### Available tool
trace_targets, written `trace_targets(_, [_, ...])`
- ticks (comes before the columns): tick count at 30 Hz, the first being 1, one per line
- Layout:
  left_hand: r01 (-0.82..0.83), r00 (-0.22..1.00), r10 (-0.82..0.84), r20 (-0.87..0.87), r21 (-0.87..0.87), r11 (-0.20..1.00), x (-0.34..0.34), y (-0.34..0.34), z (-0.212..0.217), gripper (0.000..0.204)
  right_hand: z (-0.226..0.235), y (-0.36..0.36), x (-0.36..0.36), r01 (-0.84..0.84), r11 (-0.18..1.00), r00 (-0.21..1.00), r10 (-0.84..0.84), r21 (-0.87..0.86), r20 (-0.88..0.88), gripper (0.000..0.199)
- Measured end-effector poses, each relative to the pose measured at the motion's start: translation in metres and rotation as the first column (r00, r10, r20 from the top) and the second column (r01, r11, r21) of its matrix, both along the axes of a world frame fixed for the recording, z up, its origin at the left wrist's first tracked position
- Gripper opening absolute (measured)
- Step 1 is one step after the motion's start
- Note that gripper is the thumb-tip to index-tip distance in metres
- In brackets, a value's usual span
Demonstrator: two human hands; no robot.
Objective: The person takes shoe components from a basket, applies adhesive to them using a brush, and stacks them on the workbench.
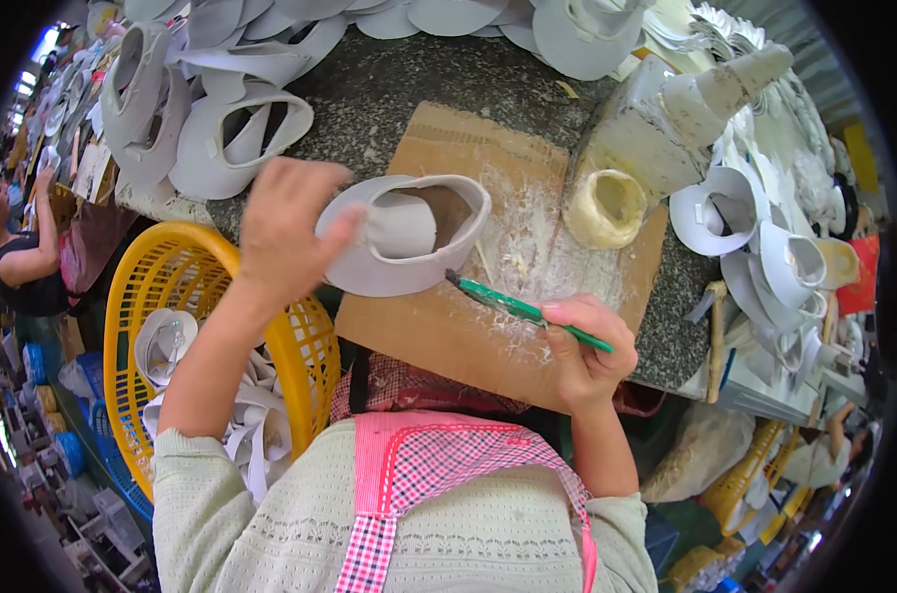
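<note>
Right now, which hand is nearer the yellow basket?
Left. The left hand is just beyond the yellow basket, by a grey visor; the right hand is farther off, right of it at the cardboard's edge, gripping a green-handled tool.

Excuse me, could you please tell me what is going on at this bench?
A person's bare right hand grips a slim green dark-tipped brush, its tip close to a pale grey, hollow curved piece. The blurred left hand is at the piece's left side; whether it grips is unclear. The piece is partly over a brown cardboard sheet marked with white residue.
</note>
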State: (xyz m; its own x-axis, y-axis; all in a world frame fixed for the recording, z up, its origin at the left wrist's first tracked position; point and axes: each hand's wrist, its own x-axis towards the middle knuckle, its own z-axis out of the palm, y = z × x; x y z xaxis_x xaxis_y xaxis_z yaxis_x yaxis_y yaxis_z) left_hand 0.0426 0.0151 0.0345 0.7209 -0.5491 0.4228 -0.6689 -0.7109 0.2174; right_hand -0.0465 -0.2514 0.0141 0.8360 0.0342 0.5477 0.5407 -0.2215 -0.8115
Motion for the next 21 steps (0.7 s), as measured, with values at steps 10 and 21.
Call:
trace_targets(10, [-0.511, 0.494, -0.106, -0.863, -0.387, 0.767, -0.023, 0.041, -0.031, 0.019, -0.016, 0.085, 0.008, -0.044, 0.967, 0.986, 0.083, -0.252, 0.145, 0.026])
trace_targets(21, [-0.652, 0.218, -0.300, -0.929, -0.367, 0.664, -0.039, 0.030, -0.015, 0.028, 0.020, 0.063, -0.019, 0.183, 0.813, 0.954, -0.012, -0.553, 0.298, 0.018])
